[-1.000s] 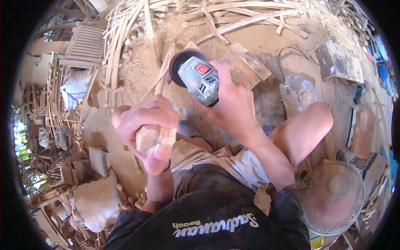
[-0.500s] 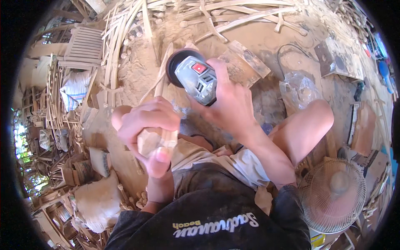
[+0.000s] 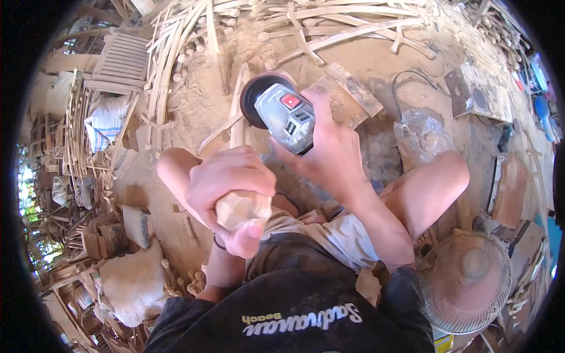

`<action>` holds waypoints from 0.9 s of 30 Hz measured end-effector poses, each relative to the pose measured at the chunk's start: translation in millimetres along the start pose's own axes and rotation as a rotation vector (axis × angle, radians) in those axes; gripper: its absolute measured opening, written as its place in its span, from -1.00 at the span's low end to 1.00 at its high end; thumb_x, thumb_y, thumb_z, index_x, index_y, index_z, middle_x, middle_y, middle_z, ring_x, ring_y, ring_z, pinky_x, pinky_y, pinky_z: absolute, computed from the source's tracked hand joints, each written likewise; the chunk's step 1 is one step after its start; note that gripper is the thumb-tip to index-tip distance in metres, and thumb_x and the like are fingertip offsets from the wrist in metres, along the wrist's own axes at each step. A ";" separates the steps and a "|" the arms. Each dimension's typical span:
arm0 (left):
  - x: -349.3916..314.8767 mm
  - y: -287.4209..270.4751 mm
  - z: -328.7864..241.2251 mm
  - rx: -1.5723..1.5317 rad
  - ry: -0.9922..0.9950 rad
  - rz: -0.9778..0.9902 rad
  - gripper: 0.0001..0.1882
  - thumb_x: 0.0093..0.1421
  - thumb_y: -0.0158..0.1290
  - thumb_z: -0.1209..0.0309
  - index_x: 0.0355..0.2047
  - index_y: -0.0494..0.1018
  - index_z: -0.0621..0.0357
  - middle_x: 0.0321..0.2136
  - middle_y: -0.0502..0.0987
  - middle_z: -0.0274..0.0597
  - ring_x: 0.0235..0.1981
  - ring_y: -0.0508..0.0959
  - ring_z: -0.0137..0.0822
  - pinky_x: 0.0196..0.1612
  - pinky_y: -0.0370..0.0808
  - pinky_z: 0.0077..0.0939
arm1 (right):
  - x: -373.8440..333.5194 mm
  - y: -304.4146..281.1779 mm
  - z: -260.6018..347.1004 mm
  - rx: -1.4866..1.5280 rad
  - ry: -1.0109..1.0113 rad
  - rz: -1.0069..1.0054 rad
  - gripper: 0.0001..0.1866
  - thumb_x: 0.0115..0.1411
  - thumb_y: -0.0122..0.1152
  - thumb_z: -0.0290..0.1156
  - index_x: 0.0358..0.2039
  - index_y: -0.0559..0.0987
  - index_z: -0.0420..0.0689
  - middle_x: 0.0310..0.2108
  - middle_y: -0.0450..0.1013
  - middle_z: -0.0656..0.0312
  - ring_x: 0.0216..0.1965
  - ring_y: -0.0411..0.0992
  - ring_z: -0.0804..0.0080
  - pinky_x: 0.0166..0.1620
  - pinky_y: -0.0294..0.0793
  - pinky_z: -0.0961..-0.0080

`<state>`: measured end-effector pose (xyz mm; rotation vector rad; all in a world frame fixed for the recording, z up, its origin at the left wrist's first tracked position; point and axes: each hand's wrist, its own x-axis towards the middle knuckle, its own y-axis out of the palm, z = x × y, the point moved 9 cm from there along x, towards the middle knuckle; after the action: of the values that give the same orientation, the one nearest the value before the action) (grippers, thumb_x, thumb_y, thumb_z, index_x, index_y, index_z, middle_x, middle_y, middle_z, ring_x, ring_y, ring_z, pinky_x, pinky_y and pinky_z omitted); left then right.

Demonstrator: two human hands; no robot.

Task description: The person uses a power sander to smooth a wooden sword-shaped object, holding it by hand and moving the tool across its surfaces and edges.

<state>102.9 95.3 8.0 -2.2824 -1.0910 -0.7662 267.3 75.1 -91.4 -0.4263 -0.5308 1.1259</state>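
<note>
My left hand is wrapped round a pale piece of wood, its blunt, faceted end turned toward me and the thumb pressed along it. A long wooden shaft runs away from beyond that fist, seemingly part of the same piece. My right hand grips a grey angle grinder with a red switch on its body. The grinder's round dark disc overlaps the shaft from above; whether the two touch, I cannot tell.
Curved wooden parts lie piled on the dusty ground ahead. A wooden box sits beyond the grinder, with a clear plastic bag farther right. A caged fan stands by my right side; a slatted panel and sacks are left.
My left hand has moved right with the wood, and its blunt end now faces me more. The grinder has shifted slightly right and nearer to me in my right hand.
</note>
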 end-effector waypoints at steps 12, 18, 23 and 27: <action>6.2 -12.5 -12.5 -0.077 0.094 0.020 -0.54 0.01 0.25 0.13 -0.36 0.60 0.39 -0.60 0.58 -0.05 -0.67 0.50 -0.19 -0.54 0.43 -0.37 | -3.9 -12.4 8.1 0.049 -0.031 -0.092 -0.08 0.15 0.57 0.04 0.37 0.27 -0.04 -0.34 0.68 -0.18 -0.30 0.70 -0.20 -0.22 0.69 -0.03; 0.3 -8.7 -11.2 -0.075 0.098 0.102 -0.53 0.03 0.24 0.12 -0.33 0.61 0.40 -0.59 0.59 -0.05 -0.66 0.52 -0.19 -0.52 0.45 -0.35 | 0.5 -5.3 5.2 -0.136 0.034 -0.034 -0.09 0.12 0.59 0.01 0.35 0.32 -0.05 -0.27 0.69 -0.16 -0.33 0.70 -0.18 -0.27 0.68 0.00; 3.6 -24.7 -13.8 -0.076 0.100 -0.023 -0.51 0.09 0.27 0.08 -0.31 0.59 0.37 -0.59 0.58 -0.07 -0.65 0.53 -0.20 -0.50 0.46 -0.32 | 4.8 -25.2 -1.1 -0.132 0.030 -0.191 -0.10 0.11 0.58 -0.01 0.35 0.32 -0.04 -0.28 0.69 -0.16 -0.35 0.69 -0.21 -0.27 0.68 -0.01; 4.3 -29.9 -15.2 -0.069 0.126 -0.035 -0.50 0.12 0.26 0.03 -0.34 0.55 0.33 -0.64 0.53 -0.11 -0.69 0.47 -0.23 -0.53 0.39 -0.33 | 4.8 -25.1 0.6 -0.058 -0.024 -0.206 -0.09 0.12 0.60 0.01 0.35 0.32 -0.04 -0.29 0.69 -0.13 -0.34 0.70 -0.19 -0.25 0.69 0.02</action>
<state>76.8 104.5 27.4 -2.2429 -1.0644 -0.9625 286.9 70.2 -75.7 -0.3989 -0.6152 0.9207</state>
